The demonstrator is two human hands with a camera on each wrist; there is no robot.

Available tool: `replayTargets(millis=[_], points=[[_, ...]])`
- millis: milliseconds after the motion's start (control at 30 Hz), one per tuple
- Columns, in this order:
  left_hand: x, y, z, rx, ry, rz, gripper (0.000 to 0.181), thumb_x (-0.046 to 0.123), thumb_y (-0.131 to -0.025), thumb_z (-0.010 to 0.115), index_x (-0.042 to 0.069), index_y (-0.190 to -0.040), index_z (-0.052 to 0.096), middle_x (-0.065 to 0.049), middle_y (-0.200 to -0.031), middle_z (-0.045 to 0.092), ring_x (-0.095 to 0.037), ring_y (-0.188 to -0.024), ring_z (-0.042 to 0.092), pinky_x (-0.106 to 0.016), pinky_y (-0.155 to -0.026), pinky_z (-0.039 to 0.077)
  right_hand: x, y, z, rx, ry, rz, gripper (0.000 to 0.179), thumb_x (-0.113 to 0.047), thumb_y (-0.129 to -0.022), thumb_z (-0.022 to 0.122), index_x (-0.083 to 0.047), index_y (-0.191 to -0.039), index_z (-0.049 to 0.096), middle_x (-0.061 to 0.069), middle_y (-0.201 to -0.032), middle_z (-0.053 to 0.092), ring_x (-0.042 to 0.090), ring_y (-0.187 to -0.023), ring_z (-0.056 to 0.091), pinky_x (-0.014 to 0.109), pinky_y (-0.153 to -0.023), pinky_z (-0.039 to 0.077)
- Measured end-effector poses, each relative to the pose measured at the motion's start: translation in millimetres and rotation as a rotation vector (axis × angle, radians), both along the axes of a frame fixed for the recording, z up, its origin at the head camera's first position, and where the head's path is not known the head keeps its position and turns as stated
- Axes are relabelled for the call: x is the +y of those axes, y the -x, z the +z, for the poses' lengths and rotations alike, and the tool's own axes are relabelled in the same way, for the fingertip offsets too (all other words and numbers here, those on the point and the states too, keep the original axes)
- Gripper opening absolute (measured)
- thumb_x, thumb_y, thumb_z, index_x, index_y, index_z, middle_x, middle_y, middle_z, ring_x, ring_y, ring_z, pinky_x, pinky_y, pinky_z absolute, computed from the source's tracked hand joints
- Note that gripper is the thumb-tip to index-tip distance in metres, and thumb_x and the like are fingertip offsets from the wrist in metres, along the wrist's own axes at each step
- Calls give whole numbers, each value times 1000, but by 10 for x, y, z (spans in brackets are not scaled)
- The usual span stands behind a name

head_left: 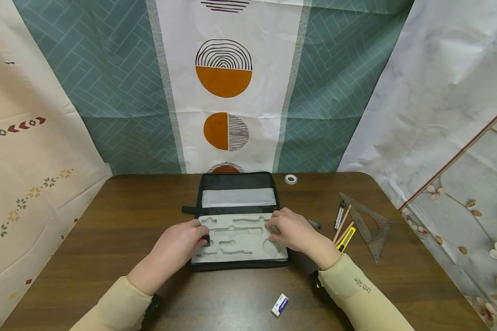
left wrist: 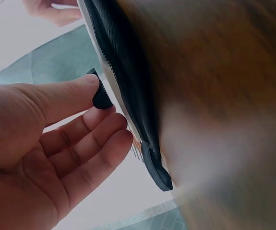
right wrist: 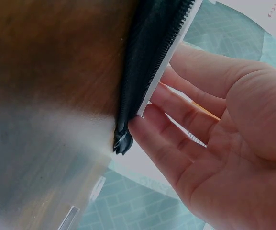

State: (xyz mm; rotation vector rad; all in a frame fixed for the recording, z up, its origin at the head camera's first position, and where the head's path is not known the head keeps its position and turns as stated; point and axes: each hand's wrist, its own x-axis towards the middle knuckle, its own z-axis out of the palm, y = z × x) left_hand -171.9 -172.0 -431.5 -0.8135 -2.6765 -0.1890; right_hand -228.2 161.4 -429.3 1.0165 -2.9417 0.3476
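Observation:
A black zippered case (head_left: 239,265) lies unfolded on the table, its lid half laid back. Its lower half holds a pale moulded tray (head_left: 236,246) with shaped recesses, including a round one at the right. Over the tray's left side, my left hand (head_left: 181,243) pinches a small black piece (left wrist: 101,93) with a curved edge between thumb and forefinger; its exact kind I cannot tell. The fingers of my right hand (head_left: 291,231) rest loosely on the tray's right side. In the right wrist view, those fingertips (right wrist: 138,122) lie along the tray's edge beside the zip.
Right of the case lie a grey pen-like item (head_left: 314,224), a mechanical pencil (head_left: 340,215), wooden pencils (head_left: 343,224), a yellow cutter (head_left: 346,239) and a clear set square (head_left: 374,232). A tape roll (head_left: 291,179) sits behind, an eraser (head_left: 280,305) in front.

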Motion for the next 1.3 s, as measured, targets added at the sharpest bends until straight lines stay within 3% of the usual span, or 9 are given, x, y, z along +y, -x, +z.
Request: replayTargets(millis=[400,833,1300], points=[[13,-13,-18,-29,41,-3,22,9,-83,98,14,-97,81,1,-88,68,-17,-78,68,-33,-68,60,-12,-5,8,1,-3,-5,28,-14,-93,92,-9,-119,84,3,-111,74,23,-104,63,38,-82,59],[38,-5,-32,-10,46,12,22,8,-82,98,14,-93,80,0,-85,66,-17,-76,67,-34,-66,59,-2,0,5,10,-9,-3,28,-15,-93,91,-9,-120,84,3,-111,73,24,-105,63,39,-82,59],[23,-15,-46,34,15,-47,33,2,-82,96,18,-81,68,4,-78,57,-15,-67,56,-28,-57,48,-4,-19,7,18,-16,-7,29,-16,-93,91,-9,-120,84,3,-111,73,26,-109,64,42,-86,60]])
